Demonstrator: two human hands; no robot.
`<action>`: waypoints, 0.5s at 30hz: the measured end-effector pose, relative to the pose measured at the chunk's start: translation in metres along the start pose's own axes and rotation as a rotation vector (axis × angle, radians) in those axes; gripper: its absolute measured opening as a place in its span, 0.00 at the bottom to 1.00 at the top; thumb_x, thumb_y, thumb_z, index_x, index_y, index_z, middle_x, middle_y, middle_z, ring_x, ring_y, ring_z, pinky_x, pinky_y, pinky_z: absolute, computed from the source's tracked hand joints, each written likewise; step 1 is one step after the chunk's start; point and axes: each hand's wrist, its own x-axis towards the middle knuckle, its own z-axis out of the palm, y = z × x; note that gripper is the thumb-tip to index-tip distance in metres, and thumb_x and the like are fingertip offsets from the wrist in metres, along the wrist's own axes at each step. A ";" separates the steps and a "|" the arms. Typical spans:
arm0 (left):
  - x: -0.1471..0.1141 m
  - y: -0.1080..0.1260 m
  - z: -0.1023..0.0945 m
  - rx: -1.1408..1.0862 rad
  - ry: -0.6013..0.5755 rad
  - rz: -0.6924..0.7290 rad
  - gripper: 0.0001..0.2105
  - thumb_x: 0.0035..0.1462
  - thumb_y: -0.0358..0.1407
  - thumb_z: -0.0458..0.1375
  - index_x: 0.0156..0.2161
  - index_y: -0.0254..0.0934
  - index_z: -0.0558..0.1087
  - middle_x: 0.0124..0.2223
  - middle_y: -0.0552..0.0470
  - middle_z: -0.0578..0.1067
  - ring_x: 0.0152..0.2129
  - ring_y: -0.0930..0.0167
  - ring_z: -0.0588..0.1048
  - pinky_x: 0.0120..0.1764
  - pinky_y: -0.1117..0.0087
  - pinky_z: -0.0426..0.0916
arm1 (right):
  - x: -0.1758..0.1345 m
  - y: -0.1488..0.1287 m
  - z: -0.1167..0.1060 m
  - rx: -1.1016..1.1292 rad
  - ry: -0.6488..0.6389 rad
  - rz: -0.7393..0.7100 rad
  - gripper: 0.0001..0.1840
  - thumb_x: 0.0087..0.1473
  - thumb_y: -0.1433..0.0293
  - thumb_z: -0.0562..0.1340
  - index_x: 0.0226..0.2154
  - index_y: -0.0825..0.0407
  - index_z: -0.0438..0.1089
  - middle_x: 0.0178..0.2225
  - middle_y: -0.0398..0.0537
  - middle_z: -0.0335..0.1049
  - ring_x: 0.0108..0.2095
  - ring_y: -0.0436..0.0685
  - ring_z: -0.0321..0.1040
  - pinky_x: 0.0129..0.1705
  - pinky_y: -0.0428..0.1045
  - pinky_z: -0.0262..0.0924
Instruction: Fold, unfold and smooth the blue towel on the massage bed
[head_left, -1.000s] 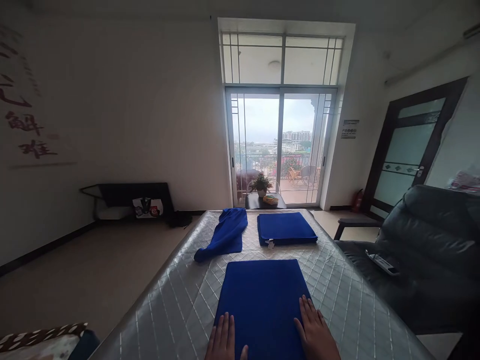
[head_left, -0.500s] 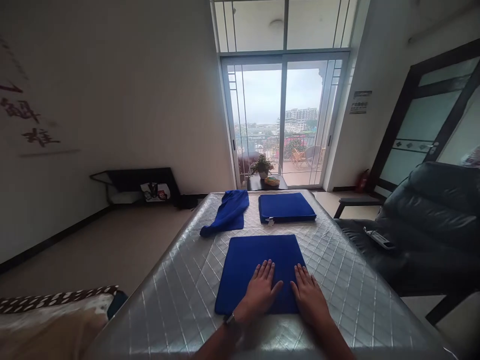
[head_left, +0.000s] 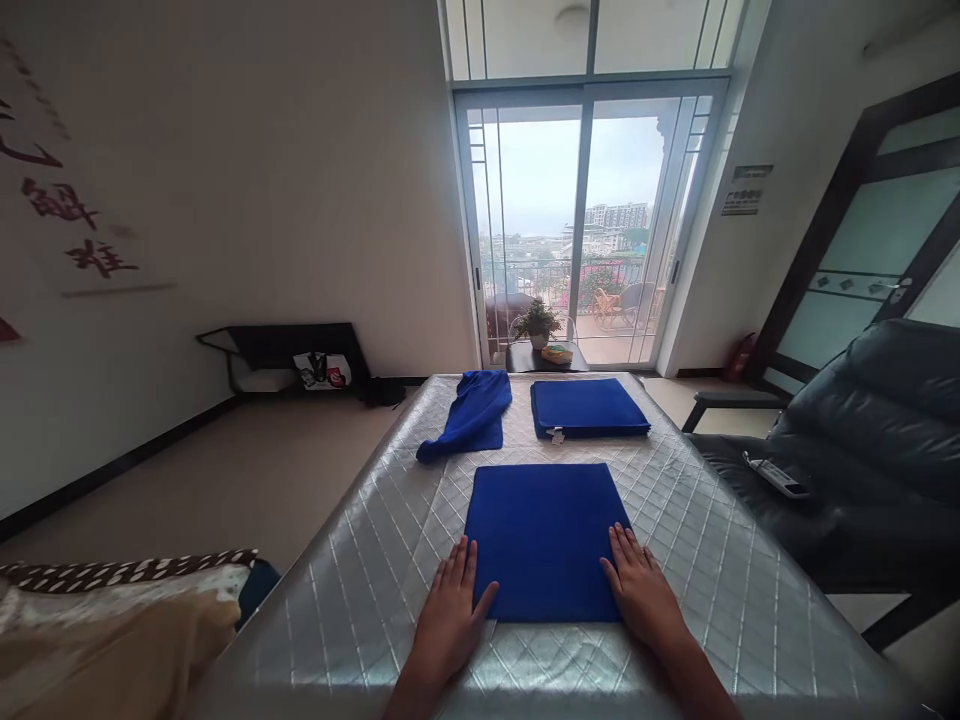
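Observation:
A blue cloth folded into a flat square (head_left: 549, 540) lies on the silver quilted table cover (head_left: 360, 600) in front of me. My left hand (head_left: 452, 610) rests open at the near left edge of the cloth, fingers straight and thumb spread over it. On the opposite side, my right hand (head_left: 641, 585) lies open along the right edge, palm down. Farther back sits a stack of folded blue cloth (head_left: 589, 405) with a white tag at its front. Left of the stack is a crumpled blue cloth (head_left: 472, 415), narrowing toward its near end.
A dark leather armchair (head_left: 840, 480) stands close on the right, with a pale handset (head_left: 778, 478) on its seat. Beyond the table, a small stand carries a potted plant (head_left: 538, 322) before the glass sliding door. Bedding (head_left: 127, 620) lies at lower left.
My left hand has slid left from the middle of the folded cloth to its left edge. My right hand stays along the right edge. The whole view has shifted slightly.

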 end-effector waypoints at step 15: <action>0.010 -0.008 -0.013 -0.056 -0.072 0.009 0.40 0.67 0.59 0.35 0.72 0.29 0.49 0.73 0.41 0.46 0.70 0.60 0.48 0.69 0.53 0.50 | 0.060 -0.014 -0.020 -0.035 -0.011 0.018 0.37 0.68 0.56 0.40 0.72 0.59 0.44 0.73 0.51 0.37 0.73 0.59 0.34 0.71 0.58 0.33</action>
